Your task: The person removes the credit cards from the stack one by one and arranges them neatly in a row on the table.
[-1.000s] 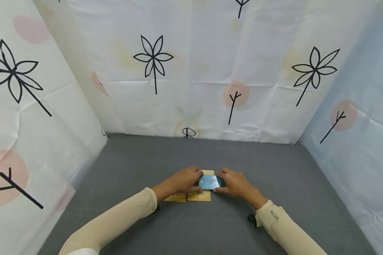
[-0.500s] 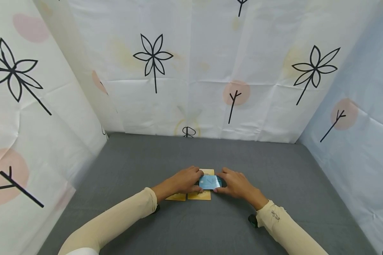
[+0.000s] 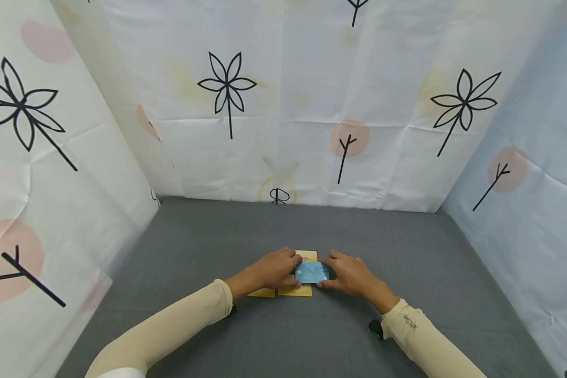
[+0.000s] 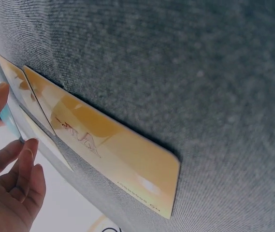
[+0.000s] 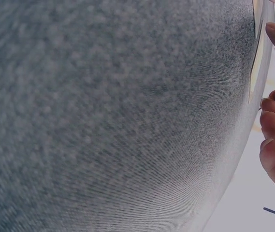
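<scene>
Three white cloth walls printed with black line flowers and twigs and pale spots enclose the scene: one left (image 3: 90,220), one far (image 3: 293,63), one right (image 3: 548,252). One flat table covered in grey ribbed fabric (image 3: 283,336) lies between them. Two arms enter from the near side in cream sleeves, the left sleeve (image 3: 170,320) plain as far as visible, the right sleeve (image 3: 425,336) bearing a small dark print near the cuff. Two bare hands are present. The left hand (image 3: 277,269) grips the left end of the card between them, thumb toward its near edge and fingers toward its far edge; the right hand (image 3: 347,273) grips the right end likewise. Yellow glossy rectangular cards number three, on the table: a near-left card (image 3: 262,293), a near-right card (image 3: 295,290) just beside it, and a far card (image 3: 307,255) beyond the latter. Light-blue rectangular cards number one: the blue card (image 3: 312,272), held between the two hands above the yellow cards. Its long axis runs left to right and its printed face is turned toward the head camera. A small pale square chip (image 3: 299,271) marks its left end.
</scene>
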A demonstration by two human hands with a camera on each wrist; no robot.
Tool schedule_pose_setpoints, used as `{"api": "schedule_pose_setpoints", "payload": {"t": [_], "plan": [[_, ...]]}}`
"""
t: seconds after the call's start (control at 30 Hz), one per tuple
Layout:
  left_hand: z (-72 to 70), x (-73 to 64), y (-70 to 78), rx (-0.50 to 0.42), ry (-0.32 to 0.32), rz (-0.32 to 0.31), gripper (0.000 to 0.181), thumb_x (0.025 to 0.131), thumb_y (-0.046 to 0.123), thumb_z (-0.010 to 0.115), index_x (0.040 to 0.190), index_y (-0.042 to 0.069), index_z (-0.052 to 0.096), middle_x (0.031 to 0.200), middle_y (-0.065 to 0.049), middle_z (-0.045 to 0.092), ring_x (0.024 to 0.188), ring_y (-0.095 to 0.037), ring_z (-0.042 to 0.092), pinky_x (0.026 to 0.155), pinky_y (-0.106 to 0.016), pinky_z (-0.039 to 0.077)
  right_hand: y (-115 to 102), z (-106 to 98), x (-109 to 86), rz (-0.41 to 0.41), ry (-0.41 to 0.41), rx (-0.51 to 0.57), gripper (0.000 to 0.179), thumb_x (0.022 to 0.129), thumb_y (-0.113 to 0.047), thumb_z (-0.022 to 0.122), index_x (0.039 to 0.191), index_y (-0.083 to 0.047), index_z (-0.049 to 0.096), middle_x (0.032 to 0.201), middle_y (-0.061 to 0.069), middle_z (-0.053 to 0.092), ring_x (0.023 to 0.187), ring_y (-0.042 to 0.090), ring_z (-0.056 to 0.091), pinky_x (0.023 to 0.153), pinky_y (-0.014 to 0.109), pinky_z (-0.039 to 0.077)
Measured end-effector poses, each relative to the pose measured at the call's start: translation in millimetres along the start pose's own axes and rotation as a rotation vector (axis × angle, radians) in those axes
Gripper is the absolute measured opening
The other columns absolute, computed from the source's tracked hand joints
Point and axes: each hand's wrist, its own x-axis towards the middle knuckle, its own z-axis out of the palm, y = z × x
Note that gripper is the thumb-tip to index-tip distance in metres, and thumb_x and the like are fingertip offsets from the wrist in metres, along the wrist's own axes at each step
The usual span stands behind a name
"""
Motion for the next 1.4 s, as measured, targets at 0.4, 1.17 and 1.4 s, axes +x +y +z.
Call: {"api": "schedule_pose_setpoints", "payload": {"t": [0.4,1.17,1.4], "plan": [[-1.6,-2.4,2.0,0.008,0.012,0.022,0.057,0.093,0.054,0.066,0.132,0.012,0.059,0.117,-0.003,0.062,0.103,-0.015,0.057,0.088,-0.031,0.050,-1.8,-2.3,-1.8,0.001,-0.016,0.011,0.062,0.082,-0.050,0.080,0.125,-0.007,0.070,0.091,-0.004,0.052,0.064,0.003,0.038,0.052,0.020,0.027],[-1.5,2.0,4.3,0.078,0.067,0.067,0.059,0.092,0.059,0.064,0.129,0.013,0.060,0.114,-0.002,0.061,0.096,-0.013,0.053,0.083,-0.029,0.049,5.0,-4.8,-7.9,-0.009,0.000,0.003,0.060,0.081,-0.050,0.081,0.124,-0.008,0.071,0.098,-0.002,0.059,0.064,0.001,0.041,0.052,0.020,0.033],[-0.8,2.9,6.4,0.099,0.076,0.080,0.060,0.091,0.060,0.064,0.128,0.013,0.061,0.116,-0.002,0.062,0.100,-0.014,0.055,0.085,-0.029,0.049,5.9,-4.7,-10.6,-0.005,-0.008,0.001,0.060,0.081,-0.050,0.080,0.124,-0.009,0.070,0.100,-0.001,0.059,0.064,0.001,0.043,0.052,0.020,0.034]]}}
